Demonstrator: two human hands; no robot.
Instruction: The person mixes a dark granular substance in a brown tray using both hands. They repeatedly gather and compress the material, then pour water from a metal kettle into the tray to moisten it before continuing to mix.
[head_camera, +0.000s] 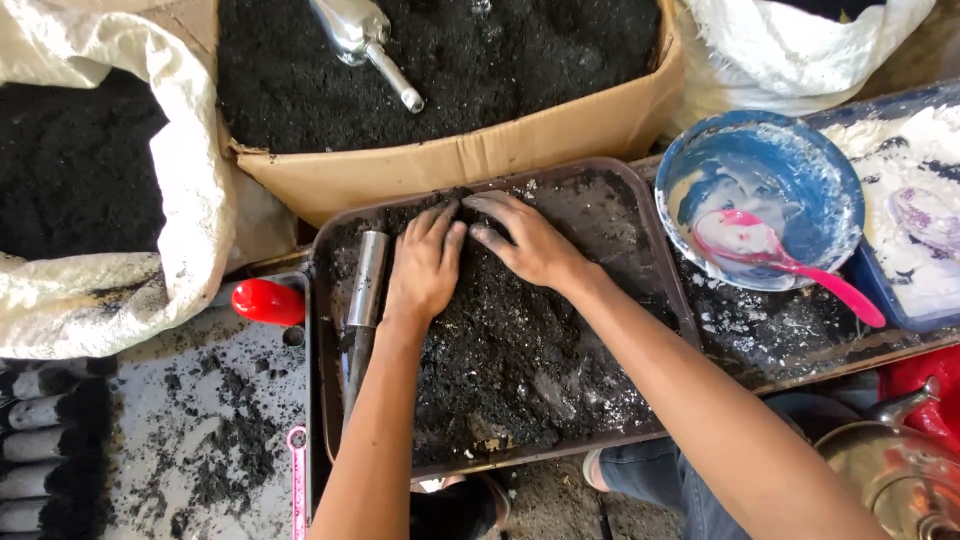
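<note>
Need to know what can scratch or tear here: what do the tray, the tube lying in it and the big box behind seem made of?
Tray: probably metal with a dull brown, soiled finish; thin rolled rim.
Tube, beside the left hand: looks like bare steel, with a bright grey sheen.
Box: corrugated cardboard, matte tan, with a bent edge.

Both hands lie palm down, side by side, on a heap of black powder (500, 340) in a dark metal tray (655, 270), the left hand (425, 265) just touching the right hand (530, 240) at the fingertips. A metal tube (366, 280) lies in the tray just left of the left hand, and a red knob (268, 302) sits outside the tray's left rim. Behind the tray stands a cardboard box (460, 160) of the same black powder with a metal scoop (365, 40) in it, and to the right a blue bowl (770, 170) smeared white holds a pink spoon (790, 260).
</note>
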